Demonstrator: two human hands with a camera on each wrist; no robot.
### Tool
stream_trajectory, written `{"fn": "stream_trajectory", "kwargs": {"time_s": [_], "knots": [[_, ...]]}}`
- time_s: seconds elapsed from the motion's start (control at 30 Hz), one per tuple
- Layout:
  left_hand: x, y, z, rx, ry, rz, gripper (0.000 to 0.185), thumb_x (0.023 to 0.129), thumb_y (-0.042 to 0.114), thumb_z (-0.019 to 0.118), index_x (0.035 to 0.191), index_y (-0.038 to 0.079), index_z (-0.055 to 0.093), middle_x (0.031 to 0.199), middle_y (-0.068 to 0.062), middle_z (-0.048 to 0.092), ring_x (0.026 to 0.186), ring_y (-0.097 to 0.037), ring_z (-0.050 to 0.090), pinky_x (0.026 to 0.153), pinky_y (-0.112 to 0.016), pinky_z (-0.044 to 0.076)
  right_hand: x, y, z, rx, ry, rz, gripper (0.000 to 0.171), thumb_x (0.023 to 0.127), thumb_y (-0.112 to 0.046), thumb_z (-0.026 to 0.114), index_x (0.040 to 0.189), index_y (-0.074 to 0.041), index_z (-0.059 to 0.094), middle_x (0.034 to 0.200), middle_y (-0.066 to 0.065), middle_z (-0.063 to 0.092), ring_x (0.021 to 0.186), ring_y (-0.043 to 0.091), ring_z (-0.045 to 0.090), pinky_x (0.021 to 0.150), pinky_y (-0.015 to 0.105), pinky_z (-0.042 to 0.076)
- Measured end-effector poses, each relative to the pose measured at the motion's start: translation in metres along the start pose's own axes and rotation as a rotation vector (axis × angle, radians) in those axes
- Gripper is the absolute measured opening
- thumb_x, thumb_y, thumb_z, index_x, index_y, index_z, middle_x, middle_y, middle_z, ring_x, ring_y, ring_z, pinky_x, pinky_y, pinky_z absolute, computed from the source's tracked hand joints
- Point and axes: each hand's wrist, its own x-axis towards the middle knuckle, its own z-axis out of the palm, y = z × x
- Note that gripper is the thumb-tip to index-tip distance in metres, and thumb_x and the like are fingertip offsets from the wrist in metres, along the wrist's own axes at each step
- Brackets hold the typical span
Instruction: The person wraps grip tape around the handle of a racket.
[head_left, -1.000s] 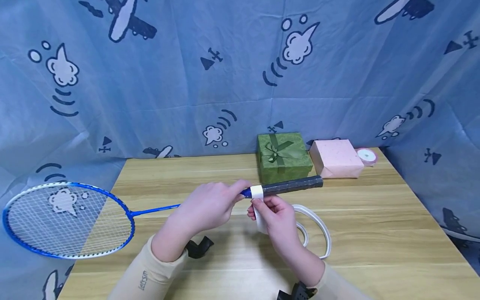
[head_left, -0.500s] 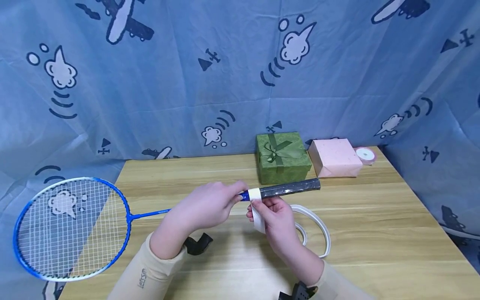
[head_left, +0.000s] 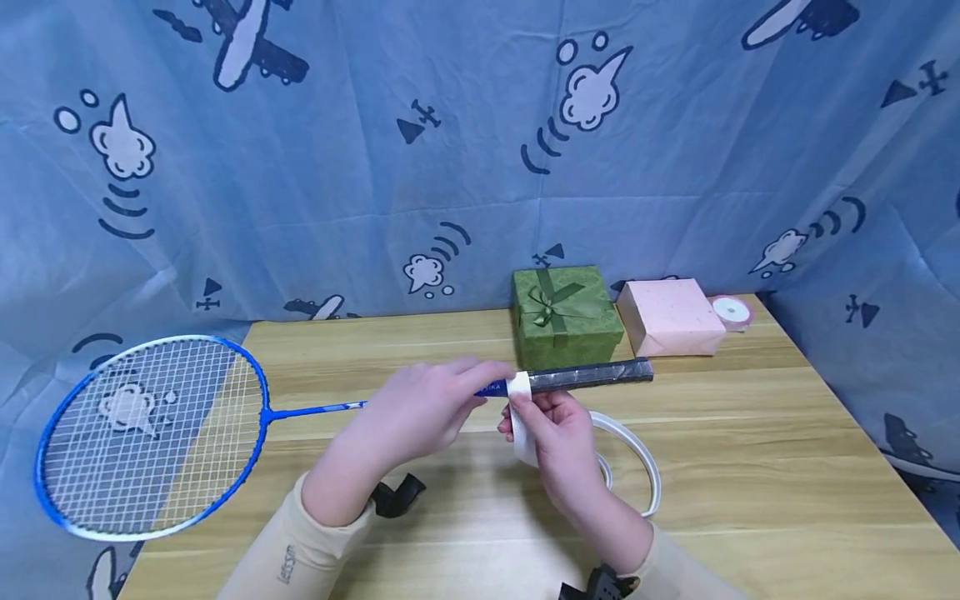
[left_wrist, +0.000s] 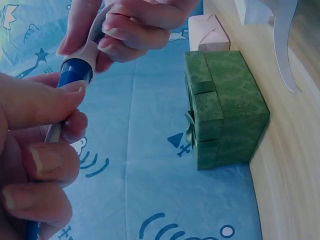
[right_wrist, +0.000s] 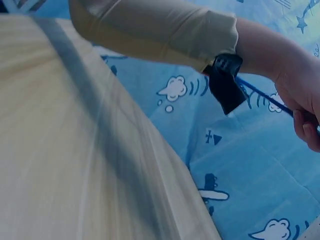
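A blue and white badminton racket is held over the table, its head to the left and its dark handle to the right. My left hand grips it at the blue cone just below the handle, fingers curled round. White grip tape circles the handle's upper end. With thumb and fingers, my right hand pinches that tape right beside the handle. The rest of the tape trails down in a loose loop behind the right wrist. In the right wrist view, the left hand shows on the thin shaft.
A green gift box with a bow stands at the back of the wooden table. Beside it are a pink box and a ribbon spool. A blue patterned curtain hangs behind.
The racket has rolled, so its head first dropped and now shows rounder and slightly higher. The left index finger has come to the tape's edge. Right hand stays on the tape.
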Motion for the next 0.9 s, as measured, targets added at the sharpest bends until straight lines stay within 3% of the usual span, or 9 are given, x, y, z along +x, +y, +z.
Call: {"fn": "stream_trajectory", "kwargs": {"time_s": [0.1, 0.33, 0.53, 0.77, 0.83, 0.9], "knots": [[-0.001, 0.0, -0.001, 0.034, 0.019, 0.005, 0.041, 0.099, 0.014, 0.07, 0.137, 0.026, 0.062, 0.119, 0.006, 0.074, 0.067, -0.011, 0.067, 0.056, -0.028, 0.053, -0.001, -0.001, -0.001, -0.052, -0.009, -0.037, 0.002, 0.099, 0.001, 0.064, 0.1, 0.001, 0.066, 0.08, 0.006, 0.071, 0.068, 0.015, 0.07, 0.066, 0.03, 0.061], [-0.003, 0.001, -0.002, 0.054, 0.043, 0.0, 0.04, 0.098, 0.011, 0.07, 0.135, 0.024, 0.064, 0.112, 0.006, 0.075, 0.064, -0.011, 0.064, 0.053, -0.027, 0.05, -0.004, -0.002, -0.001, -0.147, -0.012, -0.11, 0.021, 0.097, -0.002, 0.069, 0.097, 0.019, 0.065, 0.08, 0.008, 0.075, 0.072, 0.015, 0.073, 0.071, 0.035, 0.063], [-0.008, 0.003, 0.002, 0.057, 0.023, 0.001, 0.036, 0.1, 0.015, 0.068, 0.135, 0.021, 0.063, 0.107, 0.004, 0.076, 0.058, -0.009, 0.059, 0.048, -0.025, 0.044, -0.009, 0.003, -0.004, -0.187, -0.001, -0.096, 0.019, 0.096, 0.002, 0.069, 0.098, 0.02, 0.065, 0.081, 0.005, 0.074, 0.072, 0.015, 0.073, 0.072, 0.034, 0.063], [-0.008, 0.0, 0.001, 0.021, 0.015, -0.003, 0.033, 0.102, 0.014, 0.063, 0.135, 0.019, 0.062, 0.1, 0.005, 0.075, 0.055, -0.007, 0.049, 0.053, -0.029, 0.051, -0.003, 0.002, -0.005, -0.197, -0.016, -0.126, 0.016, 0.096, 0.0, 0.069, 0.097, 0.016, 0.066, 0.079, 0.004, 0.073, 0.071, 0.015, 0.073, 0.072, 0.034, 0.063], [-0.006, -0.001, -0.001, 0.003, 0.001, 0.005, 0.031, 0.103, 0.014, 0.061, 0.133, 0.019, 0.063, 0.096, 0.006, 0.073, 0.056, -0.007, 0.049, 0.055, -0.029, 0.052, 0.0, 0.002, -0.006, -0.152, -0.053, -0.125, 0.015, 0.096, 0.002, 0.069, 0.106, 0.012, 0.065, 0.082, 0.004, 0.073, 0.071, 0.015, 0.072, 0.07, 0.033, 0.063], [-0.005, -0.002, -0.003, -0.025, -0.021, 0.009, 0.025, 0.104, 0.014, 0.059, 0.127, 0.019, 0.064, 0.09, 0.008, 0.07, 0.058, -0.007, 0.05, 0.057, -0.029, 0.051, 0.002, 0.002, -0.007, -0.078, -0.11, -0.112, 0.026, 0.097, 0.004, 0.066, 0.122, 0.006, 0.063, 0.087, 0.004, 0.073, 0.07, 0.015, 0.072, 0.068, 0.031, 0.062]]}}
